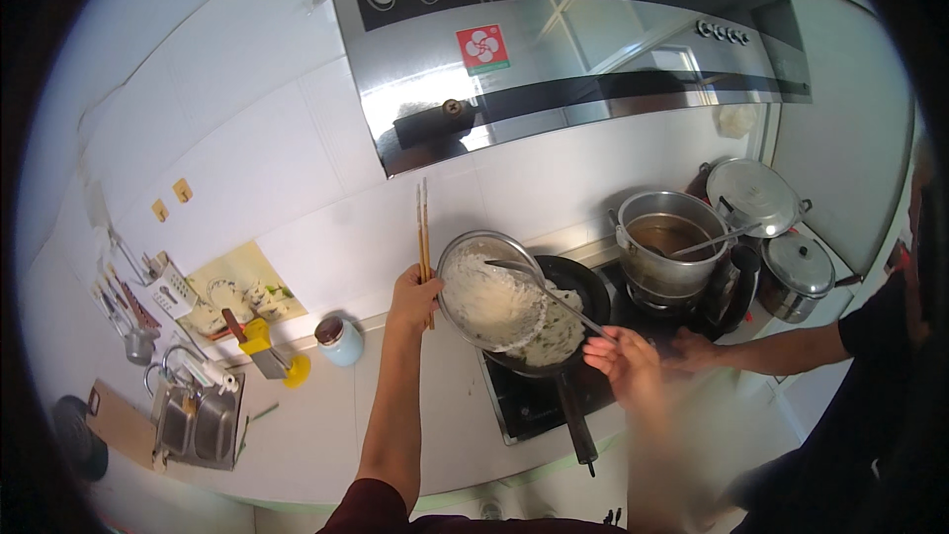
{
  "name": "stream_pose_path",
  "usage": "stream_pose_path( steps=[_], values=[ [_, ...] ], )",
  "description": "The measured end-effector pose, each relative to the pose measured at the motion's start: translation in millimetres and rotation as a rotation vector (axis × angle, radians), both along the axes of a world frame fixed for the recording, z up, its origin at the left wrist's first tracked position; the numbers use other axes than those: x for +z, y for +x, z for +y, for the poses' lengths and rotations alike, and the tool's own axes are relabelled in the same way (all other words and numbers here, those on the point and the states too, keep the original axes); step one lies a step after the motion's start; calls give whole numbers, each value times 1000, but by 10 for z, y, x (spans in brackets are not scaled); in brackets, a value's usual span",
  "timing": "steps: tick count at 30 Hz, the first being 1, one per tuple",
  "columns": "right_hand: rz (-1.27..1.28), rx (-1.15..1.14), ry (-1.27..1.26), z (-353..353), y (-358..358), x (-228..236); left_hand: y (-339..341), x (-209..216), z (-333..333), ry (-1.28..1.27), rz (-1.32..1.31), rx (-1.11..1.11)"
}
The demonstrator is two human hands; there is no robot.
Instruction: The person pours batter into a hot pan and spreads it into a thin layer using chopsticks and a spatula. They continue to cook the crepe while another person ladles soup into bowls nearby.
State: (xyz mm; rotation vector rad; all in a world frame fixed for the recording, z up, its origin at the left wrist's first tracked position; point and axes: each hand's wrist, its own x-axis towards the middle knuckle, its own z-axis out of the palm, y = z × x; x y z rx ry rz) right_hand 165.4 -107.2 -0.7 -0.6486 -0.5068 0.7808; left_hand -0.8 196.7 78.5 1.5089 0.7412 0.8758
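Observation:
My left hand is closed on the rim of a metal bowl and also holds a pair of chopsticks upright. The bowl tilts over a black frying pan, and white batter coats its inside. A long-handled metal spoon reaches into the bowl, its handle gripped by my right hand. Whitish food with green flecks lies in the pan, partly hidden by the bowl. The pan stands on the stove with its handle toward me.
Another person's hand rests by the stove at right. Behind it stand a pot of brown liquid with a ladle and a lidded pot. At left are a blue jar, a yellow grater and a sink. A range hood hangs above.

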Motion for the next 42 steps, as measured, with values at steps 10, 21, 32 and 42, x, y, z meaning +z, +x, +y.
stream_pose_path(
  steps=[10, 21, 32, 42],
  values=[
    [-251, -122, -174, 117, -382, 89, 204, 55, 100, 66, -46, -189],
    [-208, -190, -153, 258, -730, 368, 296, 54, 270, -62, -149, -397],
    [-235, -260, -122, 273, -520, 295, 414, 93, 250, 79, -58, -399],
    [-154, -253, -44, 131, -410, 290, 524, 108, 232, 117, -51, -459]
  ],
)
